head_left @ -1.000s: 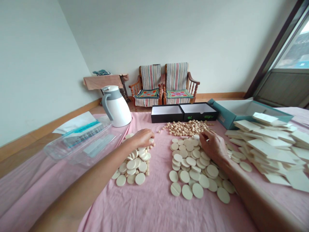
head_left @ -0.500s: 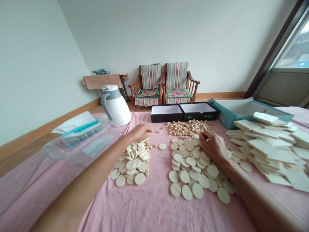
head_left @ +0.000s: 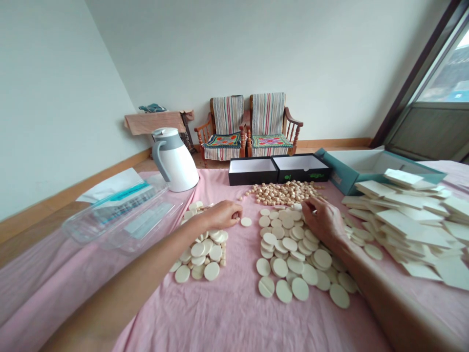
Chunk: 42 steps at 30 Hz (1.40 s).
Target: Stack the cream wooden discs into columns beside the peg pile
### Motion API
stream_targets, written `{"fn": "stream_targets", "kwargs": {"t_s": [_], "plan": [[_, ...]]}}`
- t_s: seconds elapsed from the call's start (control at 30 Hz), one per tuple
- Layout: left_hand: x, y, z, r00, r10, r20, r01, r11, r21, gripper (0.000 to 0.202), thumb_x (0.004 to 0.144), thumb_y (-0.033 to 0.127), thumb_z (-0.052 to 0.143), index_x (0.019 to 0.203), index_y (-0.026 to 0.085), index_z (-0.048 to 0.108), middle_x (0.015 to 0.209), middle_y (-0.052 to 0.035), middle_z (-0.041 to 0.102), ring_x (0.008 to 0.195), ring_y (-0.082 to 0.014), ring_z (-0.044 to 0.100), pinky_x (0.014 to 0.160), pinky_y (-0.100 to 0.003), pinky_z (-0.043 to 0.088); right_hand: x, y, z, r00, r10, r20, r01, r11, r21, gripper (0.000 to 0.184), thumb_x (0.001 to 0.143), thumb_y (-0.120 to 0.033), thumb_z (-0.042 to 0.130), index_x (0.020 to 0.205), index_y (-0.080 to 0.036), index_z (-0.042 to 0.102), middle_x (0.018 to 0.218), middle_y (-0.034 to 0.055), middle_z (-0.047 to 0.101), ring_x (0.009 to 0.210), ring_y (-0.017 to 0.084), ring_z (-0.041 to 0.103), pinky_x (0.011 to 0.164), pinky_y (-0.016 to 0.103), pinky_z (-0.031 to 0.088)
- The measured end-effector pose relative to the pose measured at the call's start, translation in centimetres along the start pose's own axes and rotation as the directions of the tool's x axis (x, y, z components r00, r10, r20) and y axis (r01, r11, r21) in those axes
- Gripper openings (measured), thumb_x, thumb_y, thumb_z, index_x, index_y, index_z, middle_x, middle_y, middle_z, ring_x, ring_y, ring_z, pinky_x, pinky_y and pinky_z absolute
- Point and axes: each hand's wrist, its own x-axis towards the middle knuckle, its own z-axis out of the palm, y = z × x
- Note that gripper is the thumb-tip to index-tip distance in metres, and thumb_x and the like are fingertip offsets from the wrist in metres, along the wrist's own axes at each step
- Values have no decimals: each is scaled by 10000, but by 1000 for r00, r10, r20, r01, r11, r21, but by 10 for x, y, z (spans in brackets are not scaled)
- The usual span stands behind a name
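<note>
My left hand (head_left: 226, 214) hovers over the right edge of the left pile of pale wooden discs (head_left: 198, 249), just left of a single disc (head_left: 246, 222) lying flat on the cloth. Its fingers are pinched together, and what they hold, if anything, is hidden. My right hand (head_left: 323, 219) rests at the upper right of the larger disc pile (head_left: 295, 264), closed around a small white tube (head_left: 297, 207) whose thin tip points left. Small round wooden pieces (head_left: 282, 193) lie heaped beyond the discs.
Two black boxes (head_left: 252, 179) and a teal box (head_left: 344, 176) stand at the back. Square wooden sheets (head_left: 406, 220) are heaped at right. A white jug (head_left: 179, 164) and clear plastic packaging (head_left: 120, 208) are at left, all on pink cloth (head_left: 234, 313).
My left hand has moved right and toward me, from above the left pile's far edge to beside the single disc. My right hand has hardly moved.
</note>
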Motion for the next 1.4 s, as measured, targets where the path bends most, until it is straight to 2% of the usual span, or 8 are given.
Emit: {"fn": "stream_targets", "kwargs": {"t_s": [0.13, 0.33, 0.63, 0.8, 0.97, 1.07, 1.23, 1.4], "plan": [[26, -3, 1, 985, -135, -107, 132, 991, -33, 157, 606, 52, 592, 696, 158, 665, 635, 11, 664, 610, -124, 599, 574, -186, 419, 0, 0, 0, 1000, 7, 0, -7, 1000, 9, 242, 827, -329, 442, 708, -200, 608, 744, 33, 627, 622, 139, 507, 572, 248, 314], [45, -1, -10, 897, -240, -371, 203, 969, -137, 280, 763, 130, 522, 1020, 139, 631, 872, -44, 711, 731, -132, 648, 673, -221, 489, 0, -4, -3, 1000, 16, 25, -16, 1000, 9, 242, 829, -319, 432, 716, -201, 610, 738, 28, 622, 629, 140, 510, 578, 245, 317], [-47, 4, -11, 902, -192, -387, 200, 980, -21, 154, 814, 206, 544, 798, 182, 695, 820, -20, 707, 780, -151, 638, 722, -236, 462, 3, -8, -14, 998, 37, -42, -34, 996, 79, 298, 848, -417, 462, 775, -200, 653, 795, 41, 640, 682, 155, 563, 636, 260, 371], [-81, 1, -1, 871, -140, -471, 163, 986, 10, 153, 847, 228, 532, 800, 194, 673, 848, -35, 697, 917, -181, 615, 870, -298, 442, 8, -56, -26, 996, -91, 13, 87, 975, 204, 237, 852, -337, 477, 753, -192, 637, 784, 36, 631, 703, 141, 569, 673, 246, 393], [-87, -7, 12, 846, -123, -519, 129, 991, -25, 141, 858, 213, 521, 830, 192, 658, 854, -41, 685, 948, -181, 603, 910, -326, 432, 7, -126, -5, 811, -380, 446, 275, 919, 284, 134, 812, -200, 515, 889, -180, 623, 872, 49, 629, 737, 134, 572, 664, 236, 381], [-90, -7, 15, 828, -129, -545, 132, 991, -35, 129, 852, 191, 521, 818, 187, 646, 858, -48, 677, 913, -182, 602, 875, -328, 443, 7, -157, 19, 702, -458, 545, 343, 889, 304, 186, 799, -144, 505, 959, -166, 598, 950, 75, 617, 803, 147, 581, 679, 239, 381], [-96, -3, 15, 800, -135, -585, 162, 987, -7, 142, 859, 197, 511, 773, 186, 624, 842, -49, 680, 878, -187, 606, 864, -340, 444, 4, -184, 52, 677, -464, 571, 392, 884, 254, 199, 789, -120, 489, 979, -133, 548, 973, 109, 603, 843, 177, 571, 674, 254, 375], [-97, -2, 17, 796, -131, -591, 175, 984, 18, 159, 864, 221, 506, 762, 191, 624, 801, -45, 672, 850, -185, 607, 862, -344, 441, 9, -181, 60, 680, -434, 591, 406, 894, 190, 219, 783, -69, 449, 968, -138, 544, 954, 103, 599, 764, 160, 554, 630, 251, 353]]}}
